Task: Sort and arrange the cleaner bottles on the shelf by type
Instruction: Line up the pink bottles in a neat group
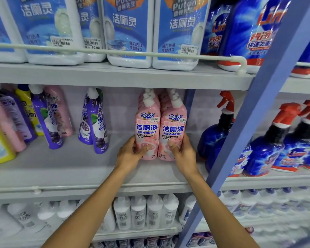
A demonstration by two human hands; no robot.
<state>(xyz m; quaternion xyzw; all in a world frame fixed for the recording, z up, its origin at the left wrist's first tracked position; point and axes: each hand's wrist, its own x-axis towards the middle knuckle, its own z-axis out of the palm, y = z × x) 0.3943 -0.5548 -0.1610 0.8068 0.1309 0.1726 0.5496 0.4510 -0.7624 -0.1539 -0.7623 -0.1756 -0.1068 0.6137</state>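
my left hand (131,154) is gripping one pink plastic toilet-cleaner bottle (147,133), my right hand (182,153) its twin (172,135), fingers curled round both on the grey middle shelf (70,167). i'm squaring the pink row; next likely the stray purple bottles (95,122) behind.

- The left hand (131,155) is bare, skin uncovered from the fingertips back to the wrist.
- The left thumbnail (148,147) is cut short and unpainted.
- The right hand (183,155) is bare in the same way.
- The right thumbnail (170,144) is short and plain.
- The left forearm (89,208) is slim and uncovered behind the fingers, widening away from them to the picture's lower edge.
- The right forearm (217,203) is likewise uncovered, narrow at the wrist and broader farther from the fingers.
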